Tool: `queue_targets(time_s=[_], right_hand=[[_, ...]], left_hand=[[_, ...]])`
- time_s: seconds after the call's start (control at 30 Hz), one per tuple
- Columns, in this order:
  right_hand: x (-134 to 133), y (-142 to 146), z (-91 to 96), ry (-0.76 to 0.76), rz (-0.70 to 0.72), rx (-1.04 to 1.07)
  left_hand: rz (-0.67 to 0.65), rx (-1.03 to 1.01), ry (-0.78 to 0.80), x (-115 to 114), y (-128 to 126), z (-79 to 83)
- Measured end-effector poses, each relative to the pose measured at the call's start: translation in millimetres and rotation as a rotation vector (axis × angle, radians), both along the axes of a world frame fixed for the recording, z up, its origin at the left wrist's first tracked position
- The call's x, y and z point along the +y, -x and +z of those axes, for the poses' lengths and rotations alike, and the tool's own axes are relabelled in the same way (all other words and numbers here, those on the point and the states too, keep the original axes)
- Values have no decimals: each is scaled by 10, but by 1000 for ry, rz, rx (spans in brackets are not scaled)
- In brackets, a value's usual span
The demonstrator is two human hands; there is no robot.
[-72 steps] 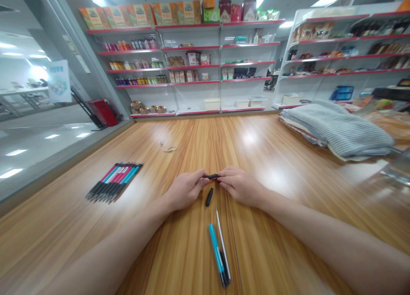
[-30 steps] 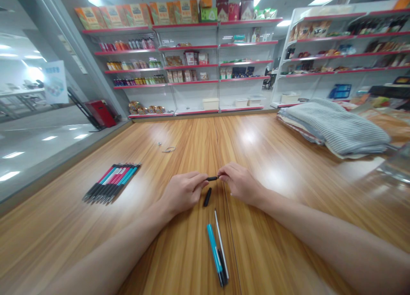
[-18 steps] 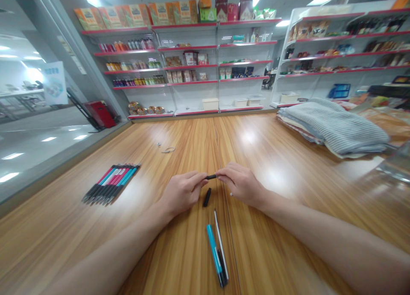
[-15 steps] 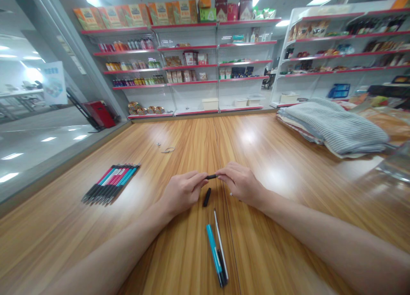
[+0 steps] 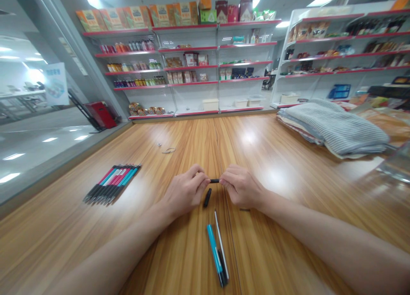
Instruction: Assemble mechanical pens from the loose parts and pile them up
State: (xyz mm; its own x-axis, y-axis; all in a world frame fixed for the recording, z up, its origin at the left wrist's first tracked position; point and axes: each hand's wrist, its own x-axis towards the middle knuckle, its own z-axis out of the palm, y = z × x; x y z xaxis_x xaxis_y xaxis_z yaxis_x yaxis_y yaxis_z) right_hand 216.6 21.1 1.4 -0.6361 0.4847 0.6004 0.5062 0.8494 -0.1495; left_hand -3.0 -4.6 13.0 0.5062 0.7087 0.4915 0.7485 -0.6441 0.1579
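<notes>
My left hand (image 5: 185, 191) and my right hand (image 5: 241, 186) meet over the wooden table (image 5: 134, 239), each pinching one end of a small black pen part (image 5: 214, 181). The fingers of both hands are curled tight round it. Just below it a second short black pen piece (image 5: 207, 197) lies loose on the table. Nearer to me a teal pen barrel (image 5: 214, 253) and a thin white refill (image 5: 221, 249) lie side by side, with black tips at their near ends.
A row of several pink and teal pens (image 5: 112, 182) lies at the left. A small spring and a wire (image 5: 168, 150) lie farther back. Folded grey striped cloth (image 5: 335, 126) is stacked at the right. Shop shelves (image 5: 192, 64) line the far wall.
Both hands have drawn closer together on the black part, whose visible stretch is shorter. The hands sit slightly lower and nearer to me. The other pieces have not moved.
</notes>
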Motion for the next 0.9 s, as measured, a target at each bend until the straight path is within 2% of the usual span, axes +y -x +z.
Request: queue_targets(time_s=[0.17,0.33,0.7,0.9], right_hand=[[-4,0,4,-10,-13,-5],[-5,14,3,-40,-20,-19],[-38,22,54,-33,-56,-11],[-37,28,55,-77,-25,-13]], left_hand=[[-69,-48,20,34,-9,-20],[-91,-8,-19,58,-9,-51],[-42,-63,-56,64,3,-67],[-78,-51,-49,38,-30,-64]])
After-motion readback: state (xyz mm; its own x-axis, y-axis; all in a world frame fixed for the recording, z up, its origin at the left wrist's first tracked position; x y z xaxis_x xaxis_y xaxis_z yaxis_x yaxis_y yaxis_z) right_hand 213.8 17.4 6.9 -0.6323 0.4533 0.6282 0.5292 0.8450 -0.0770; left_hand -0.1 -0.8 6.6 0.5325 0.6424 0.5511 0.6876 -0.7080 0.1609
